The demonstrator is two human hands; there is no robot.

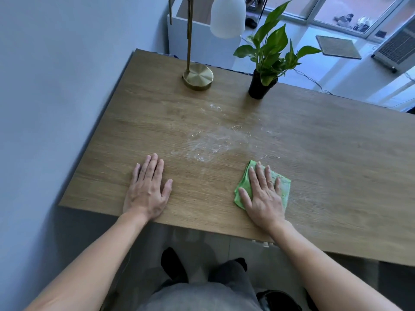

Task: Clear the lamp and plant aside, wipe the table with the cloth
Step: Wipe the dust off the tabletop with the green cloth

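A wooden table (314, 153) fills the view, with white powdery smears (213, 142) across its middle. A brass lamp (197, 76) with a white shade stands at the far edge, and a green plant in a black pot (260, 86) stands to its right. My right hand (262, 194) lies flat on a folded green cloth (243, 185) near the front edge, pressing it onto the table. My left hand (148, 189) rests flat on the bare wood to the left, fingers apart, holding nothing.
A blue-grey wall (56, 108) runs along the table's left side. Behind the table stand a white cabinet (202, 39) and a floor mat (336, 47) by a window. My legs show below the front edge.
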